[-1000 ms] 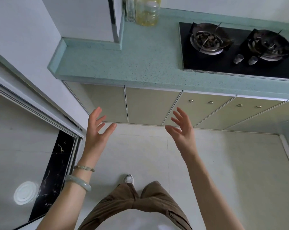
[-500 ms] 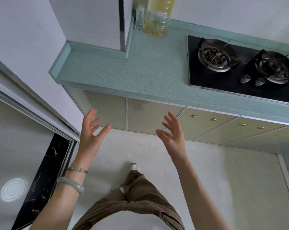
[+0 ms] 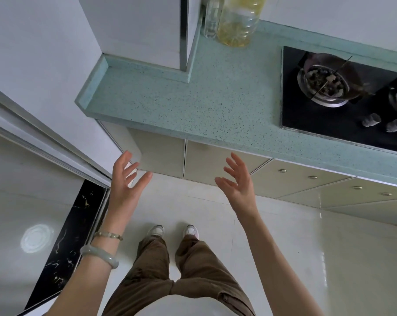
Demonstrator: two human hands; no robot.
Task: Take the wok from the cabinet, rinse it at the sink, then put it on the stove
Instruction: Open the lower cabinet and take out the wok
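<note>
Both hands, left hand point(image 3: 124, 185) and right hand point(image 3: 239, 185), hang spread and empty; one should grip a cabinet door point(image 3: 215, 165) knob point(image 3: 282, 171) squarely.

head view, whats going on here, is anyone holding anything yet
A person stands facing the counter with the left hand and right hand raised in front, both open and holding nothing. The cabinet doors below the counter are shut, so nothing has been taken out yet. Nothing sits on the visible burners of the stove.
</note>
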